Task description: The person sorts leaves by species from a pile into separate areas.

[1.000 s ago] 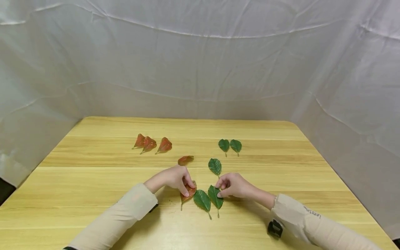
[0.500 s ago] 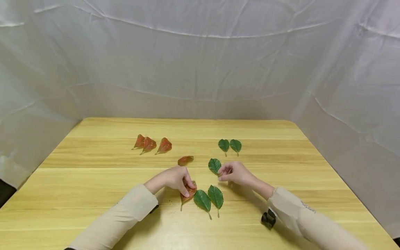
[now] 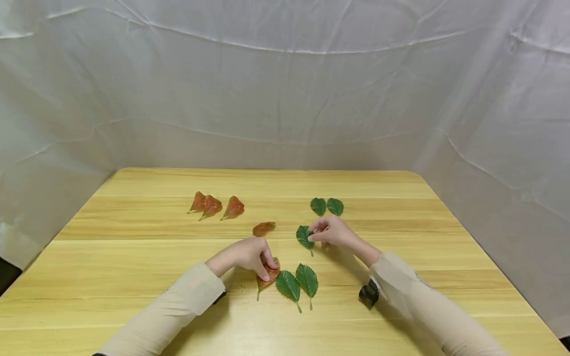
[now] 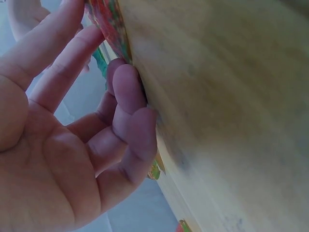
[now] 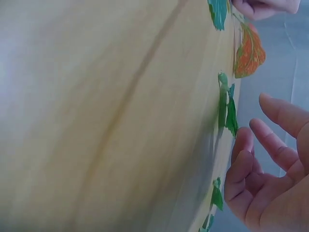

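My left hand [image 3: 250,253] grips a red leaf [image 3: 263,285] between thumb and forefinger, low at the table's middle; its stem points towards me. In the left wrist view the fingertips [image 4: 99,35] meet this leaf and the other fingers curl beside the tabletop. Two green leaves [image 3: 287,285] lie just right of it. Farther back, my right hand [image 3: 334,231] is at a single green leaf [image 3: 303,237], covering part of its right side. The right wrist view shows thumb and forefinger apart, with that leaf [image 5: 231,113] beyond the fingertips.
A curled red leaf [image 3: 264,228] lies behind my left hand. Several red leaves [image 3: 233,206] sit at the back left. Beyond my right hand are two green leaves [image 3: 335,206] side by side. Pale cloth [image 3: 285,99] hangs around the wooden table [image 3: 133,277].
My right hand has left the front right green leaf and moved back to the single green leaf behind it. The left hand stays on the red leaf.
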`<state>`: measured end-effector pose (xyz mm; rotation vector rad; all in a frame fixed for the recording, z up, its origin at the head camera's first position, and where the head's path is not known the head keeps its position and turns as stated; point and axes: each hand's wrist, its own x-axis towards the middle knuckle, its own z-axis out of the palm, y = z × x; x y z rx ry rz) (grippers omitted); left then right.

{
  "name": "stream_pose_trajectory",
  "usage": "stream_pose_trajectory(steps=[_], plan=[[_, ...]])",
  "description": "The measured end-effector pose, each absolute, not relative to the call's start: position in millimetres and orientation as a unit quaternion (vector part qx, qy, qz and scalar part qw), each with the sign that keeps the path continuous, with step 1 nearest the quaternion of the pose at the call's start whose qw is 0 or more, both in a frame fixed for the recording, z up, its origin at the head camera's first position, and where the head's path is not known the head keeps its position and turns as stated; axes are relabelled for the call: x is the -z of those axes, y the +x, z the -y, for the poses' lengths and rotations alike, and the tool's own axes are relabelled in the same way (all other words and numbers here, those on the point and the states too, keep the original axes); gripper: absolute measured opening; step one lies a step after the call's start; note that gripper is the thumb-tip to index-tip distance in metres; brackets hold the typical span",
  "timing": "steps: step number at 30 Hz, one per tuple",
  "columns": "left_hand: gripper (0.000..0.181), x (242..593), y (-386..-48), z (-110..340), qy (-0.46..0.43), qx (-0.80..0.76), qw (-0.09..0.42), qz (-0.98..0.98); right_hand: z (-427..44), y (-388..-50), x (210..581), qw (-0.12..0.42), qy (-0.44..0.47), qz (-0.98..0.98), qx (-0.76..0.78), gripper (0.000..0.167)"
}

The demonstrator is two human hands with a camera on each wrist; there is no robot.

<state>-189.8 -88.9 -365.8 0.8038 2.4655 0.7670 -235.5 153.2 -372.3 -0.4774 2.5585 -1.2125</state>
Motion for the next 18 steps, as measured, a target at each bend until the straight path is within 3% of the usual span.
stream_pose_trajectory(steps=[18], plan=[[0.024,368.5,-190.0,88.2,0.291,-0.267,0.211,-0.894,-147.0,-249.3,378.4,0.166,-0.14,-0.893,0.394,0.027]])
